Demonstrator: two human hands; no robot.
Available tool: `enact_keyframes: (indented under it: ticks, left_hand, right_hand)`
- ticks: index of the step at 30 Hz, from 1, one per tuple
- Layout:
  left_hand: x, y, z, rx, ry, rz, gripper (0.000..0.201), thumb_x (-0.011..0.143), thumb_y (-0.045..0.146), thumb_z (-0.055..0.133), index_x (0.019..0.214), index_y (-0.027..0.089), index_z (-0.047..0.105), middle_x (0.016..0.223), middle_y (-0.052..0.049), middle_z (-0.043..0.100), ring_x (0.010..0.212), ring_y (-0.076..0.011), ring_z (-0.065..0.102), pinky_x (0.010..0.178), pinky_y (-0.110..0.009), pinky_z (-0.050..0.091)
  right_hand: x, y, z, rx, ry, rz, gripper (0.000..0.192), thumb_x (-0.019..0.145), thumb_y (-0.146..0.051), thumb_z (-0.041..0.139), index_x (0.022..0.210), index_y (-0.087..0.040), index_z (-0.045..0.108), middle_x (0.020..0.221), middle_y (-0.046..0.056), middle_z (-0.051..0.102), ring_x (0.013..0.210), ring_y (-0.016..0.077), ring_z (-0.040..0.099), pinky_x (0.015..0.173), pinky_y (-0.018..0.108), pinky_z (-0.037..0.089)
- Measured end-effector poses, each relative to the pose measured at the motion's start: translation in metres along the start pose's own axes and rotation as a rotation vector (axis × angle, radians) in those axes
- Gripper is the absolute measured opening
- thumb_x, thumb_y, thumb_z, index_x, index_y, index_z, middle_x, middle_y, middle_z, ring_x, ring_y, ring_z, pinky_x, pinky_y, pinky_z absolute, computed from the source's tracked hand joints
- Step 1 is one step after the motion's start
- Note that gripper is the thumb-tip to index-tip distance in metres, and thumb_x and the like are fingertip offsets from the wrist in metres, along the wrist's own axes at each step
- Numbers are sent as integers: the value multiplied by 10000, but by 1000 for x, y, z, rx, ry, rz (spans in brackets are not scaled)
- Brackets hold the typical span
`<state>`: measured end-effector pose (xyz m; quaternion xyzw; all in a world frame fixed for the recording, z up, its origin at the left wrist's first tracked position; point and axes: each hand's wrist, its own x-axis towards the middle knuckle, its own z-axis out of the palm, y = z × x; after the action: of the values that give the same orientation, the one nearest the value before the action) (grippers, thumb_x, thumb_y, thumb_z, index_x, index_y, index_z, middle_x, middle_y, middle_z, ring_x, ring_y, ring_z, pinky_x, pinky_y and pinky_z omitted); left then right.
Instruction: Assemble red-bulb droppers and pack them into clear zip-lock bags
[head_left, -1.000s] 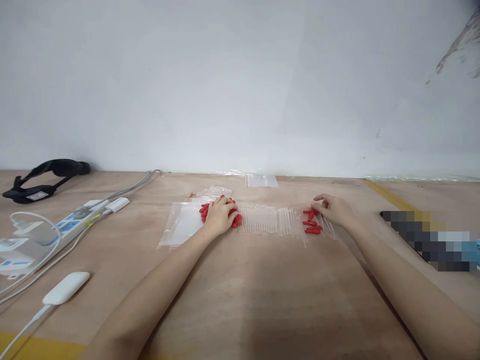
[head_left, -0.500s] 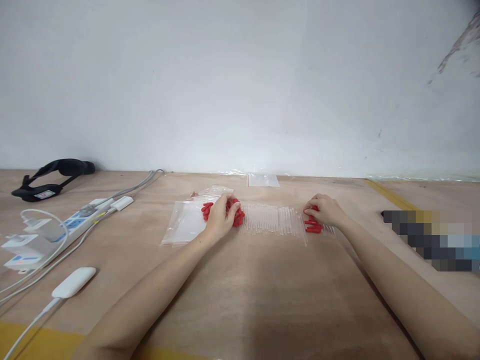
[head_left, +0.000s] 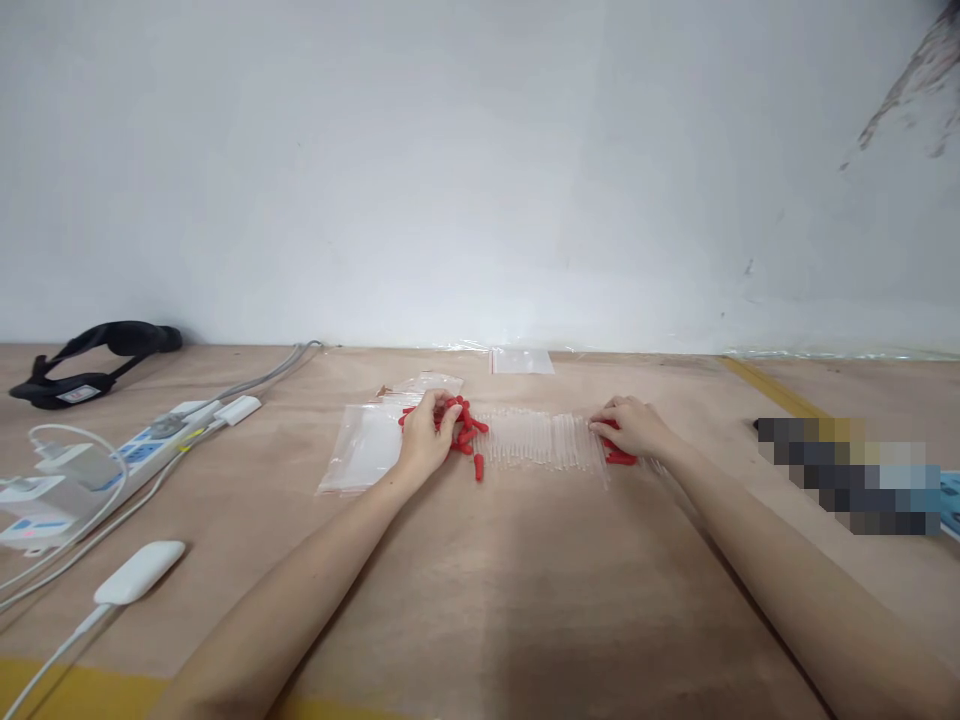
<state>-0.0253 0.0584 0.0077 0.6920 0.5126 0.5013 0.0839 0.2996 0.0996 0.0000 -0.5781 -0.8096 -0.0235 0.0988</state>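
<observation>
A row of clear thin tubes lies across the wooden table between my hands. My left hand rests at the row's left end on a pile of small red caps, its fingers curled over some of them. One red cap lies loose just in front of the pile. At the row's right end my right hand covers a smaller cluster of red caps, fingers bent down onto them. Whether either hand pinches a cap is hidden.
Clear zip bags lie left of my left hand, and another bag sits by the wall. At far left are a power strip with cables, a white adapter and a black strap. A blurred item lies to the right.
My left hand has pulled back a little toward the left, uncovering more red caps, and one cap now lies loose in front. My right hand slid left onto its cluster.
</observation>
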Motion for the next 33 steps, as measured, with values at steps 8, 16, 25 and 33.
enact_keyframes:
  ticks: [8,16,25,33]
  left_hand:
    - [-22,26,6,48,3,288,143,841,256,466,949,176,514,872,-45,603,755,-144,572,700,-273,462]
    - [-52,51,10,71,-299,420,140,853,239,455,944,184,547,841,-40,633,631,-109,562,556,-204,448]
    - [-51,30,18,50,-367,359,148,856,230,447,966,183,534,812,-23,610,673,-120,558,619,-229,447]
    - [-43,30,12,50,-183,298,170,845,221,472,995,171,535,921,-54,611,811,-151,570,730,-275,465]
  right_hand:
    - [-2,3,0,43,43,12,285,804,-383,425,825,-260,680,920,54,595,880,211,507,739,326,370]
    - [-4,5,-11,201,76,-6,322,782,-391,427,604,-190,605,820,50,595,783,172,528,696,277,387]
    - [-50,-22,-23,336,-284,67,468,625,-523,581,406,-204,317,406,-43,338,385,89,320,401,242,219]
    - [-56,-37,-8,410,-287,238,410,664,-375,548,366,-199,328,379,-27,347,388,87,338,415,249,232]
